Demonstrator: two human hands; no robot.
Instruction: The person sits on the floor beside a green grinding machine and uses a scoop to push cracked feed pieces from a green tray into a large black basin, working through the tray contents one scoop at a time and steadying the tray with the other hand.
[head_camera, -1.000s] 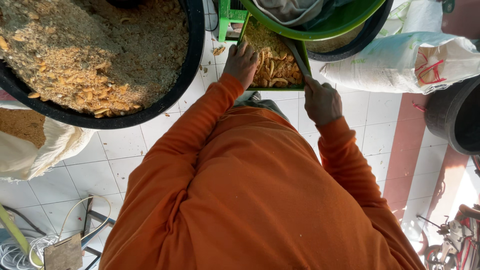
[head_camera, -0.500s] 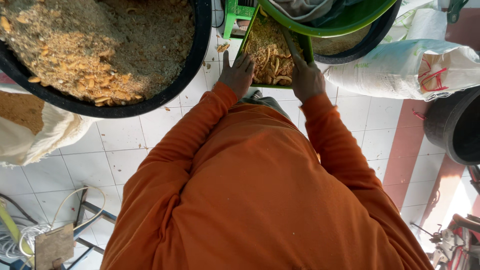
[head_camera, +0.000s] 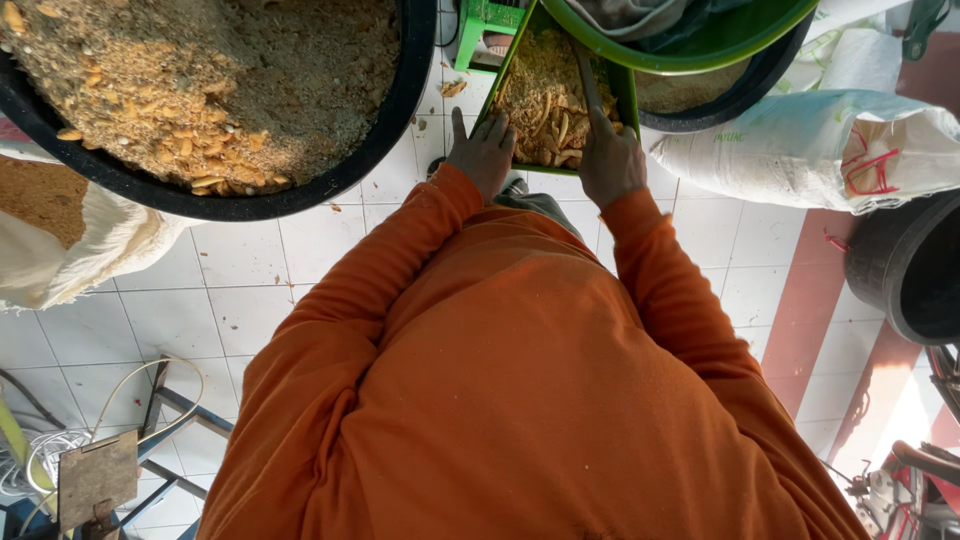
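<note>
While the head camera looks straight down over the orange-sleeved arms, both hands sit at the near end of a green tray filled with tan meal and pale yellow seed-like pieces. The left hand lies with fingers spread and curled over the tray's near left corner, gripping its rim. The right hand is closed around a thin dark tool, its blade laid into the feed. A second ago the right hand was lower and off to the side of the tray; it has since come up beside the left, so both now work the same heap.

To the upper left stands a large black tub of the same crumbly mixture. A green basin overlaps the tray's far end, with a black rim beneath it. At the right lies a white woven sack, bulging, marked with red lines near its mouth and faint green print. Another pale sack slumps at the left on the white tiled floor.
</note>
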